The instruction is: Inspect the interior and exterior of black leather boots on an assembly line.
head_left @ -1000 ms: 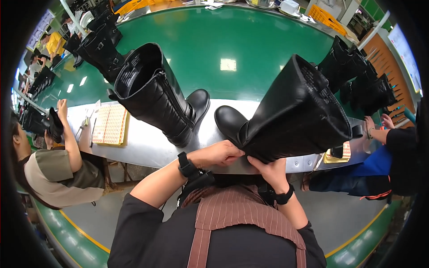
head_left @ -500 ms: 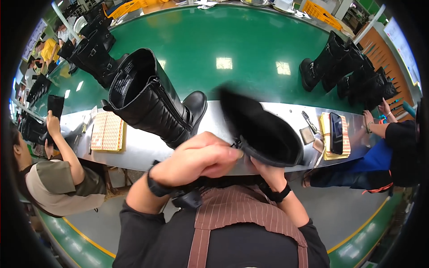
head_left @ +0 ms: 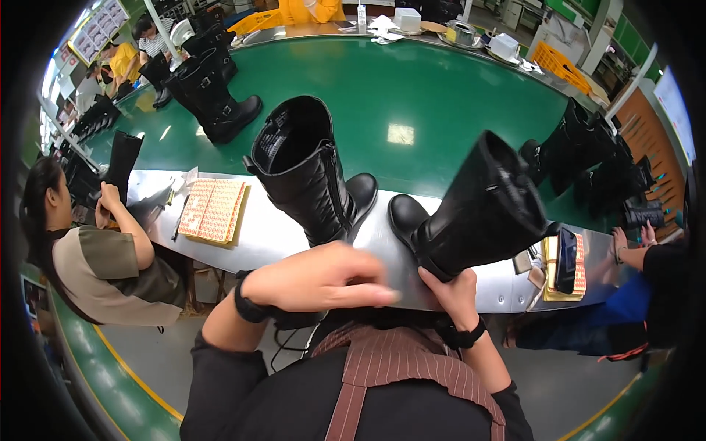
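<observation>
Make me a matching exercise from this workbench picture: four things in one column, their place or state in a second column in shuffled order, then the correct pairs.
Things
1. upright black boot
2. tilted black boot
3. sticker sheet
4. left hand

Places or states
A. lies flat on the metal bench, left of the boots
B. gripped at its heel by the right hand
C. stands on its sole, shaft opening facing up
D. hovers blurred over the bench's near edge, holding nothing

Pairs: 1-C, 2-B, 3-A, 4-D

black sleeves, black wristbands — brown striped apron
</observation>
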`<move>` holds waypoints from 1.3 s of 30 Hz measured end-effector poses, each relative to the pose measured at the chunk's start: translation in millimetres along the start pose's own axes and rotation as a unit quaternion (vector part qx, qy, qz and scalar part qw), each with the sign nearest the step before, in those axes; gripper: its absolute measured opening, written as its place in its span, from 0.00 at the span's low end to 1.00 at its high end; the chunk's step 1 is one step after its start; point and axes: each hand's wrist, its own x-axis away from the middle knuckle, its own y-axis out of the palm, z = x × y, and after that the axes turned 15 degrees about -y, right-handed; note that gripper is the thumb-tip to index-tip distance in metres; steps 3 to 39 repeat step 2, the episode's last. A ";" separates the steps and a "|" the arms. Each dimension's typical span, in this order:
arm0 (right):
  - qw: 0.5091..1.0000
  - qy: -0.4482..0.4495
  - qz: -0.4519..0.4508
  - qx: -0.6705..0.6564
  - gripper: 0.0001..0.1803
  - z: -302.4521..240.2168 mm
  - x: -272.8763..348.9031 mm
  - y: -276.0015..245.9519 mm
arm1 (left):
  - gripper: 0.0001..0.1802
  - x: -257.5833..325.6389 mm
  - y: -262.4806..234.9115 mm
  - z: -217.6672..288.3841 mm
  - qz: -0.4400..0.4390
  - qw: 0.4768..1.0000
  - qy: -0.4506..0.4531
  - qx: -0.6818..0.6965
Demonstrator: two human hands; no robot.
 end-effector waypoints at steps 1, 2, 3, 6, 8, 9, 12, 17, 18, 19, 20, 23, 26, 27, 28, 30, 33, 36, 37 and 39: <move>0.998 0.018 0.000 -0.053 0.24 -0.7 -0.9 -0.3 | 0.24 13.2 3.4 -20.6 0.035 0.998 -0.032 -0.032; 0.994 0.037 0.001 -0.107 0.24 -4.5 -6.5 3.9 | 0.23 26.4 -1.3 -31.2 0.056 0.990 -0.087 -0.094; 0.994 0.037 0.001 -0.107 0.24 -4.5 -6.5 3.9 | 0.23 26.4 -1.3 -31.2 0.056 0.990 -0.087 -0.094; 0.994 0.037 0.001 -0.107 0.24 -4.5 -6.5 3.9 | 0.23 26.4 -1.3 -31.2 0.056 0.990 -0.087 -0.094; 0.994 0.037 0.001 -0.107 0.24 -4.5 -6.5 3.9 | 0.23 26.4 -1.3 -31.2 0.056 0.990 -0.087 -0.094; 0.994 0.037 0.001 -0.107 0.24 -4.5 -6.5 3.9 | 0.23 26.4 -1.3 -31.2 0.056 0.990 -0.087 -0.094; 0.994 0.037 0.001 -0.107 0.24 -4.5 -6.5 3.9 | 0.23 26.4 -1.3 -31.2 0.056 0.990 -0.087 -0.094; 0.994 0.037 0.001 -0.107 0.24 -4.5 -6.5 3.9 | 0.23 26.4 -1.3 -31.2 0.056 0.990 -0.087 -0.094; 0.994 0.037 0.001 -0.107 0.24 -4.5 -6.5 3.9 | 0.23 26.4 -1.3 -31.2 0.056 0.990 -0.087 -0.094; 0.994 0.037 0.001 -0.107 0.24 -4.5 -6.5 3.9 | 0.23 26.4 -1.3 -31.2 0.056 0.990 -0.087 -0.094; 0.994 0.037 0.001 -0.107 0.24 -4.5 -6.5 3.9 | 0.23 26.4 -1.3 -31.2 0.056 0.990 -0.087 -0.094; 0.994 0.037 0.001 -0.107 0.24 -4.5 -6.5 3.9 | 0.23 26.4 -1.3 -31.2 0.056 0.990 -0.087 -0.094; 0.994 0.037 0.001 -0.107 0.24 -4.5 -6.5 3.9 | 0.23 26.4 -1.3 -31.2 0.056 0.990 -0.087 -0.094; 0.994 0.037 0.001 -0.107 0.24 -4.5 -6.5 3.9 | 0.23 26.4 -1.3 -31.2 0.056 0.990 -0.087 -0.094; 0.994 0.037 0.001 -0.107 0.24 -4.5 -6.5 3.9 | 0.23 26.4 -1.3 -31.2 0.056 0.990 -0.087 -0.094; 0.994 0.037 0.001 -0.107 0.24 -4.5 -6.5 3.9 | 0.23 26.4 -1.3 -31.2 0.056 0.990 -0.087 -0.094; 0.994 0.037 0.001 -0.107 0.24 -4.5 -6.5 3.9 | 0.23 26.4 -1.3 -31.2 0.056 0.990 -0.087 -0.094; 0.994 0.037 0.001 -0.107 0.24 -4.5 -6.5 3.9 | 0.23 26.4 -1.3 -31.2 0.056 0.990 -0.087 -0.094; 0.994 0.037 0.001 -0.107 0.24 -4.5 -6.5 3.9 | 0.23 26.4 -1.3 -31.2 0.056 0.990 -0.087 -0.094; 0.994 0.037 0.001 -0.107 0.24 -4.5 -6.5 3.9 | 0.23 26.4 -1.3 -31.2 0.056 0.990 -0.087 -0.094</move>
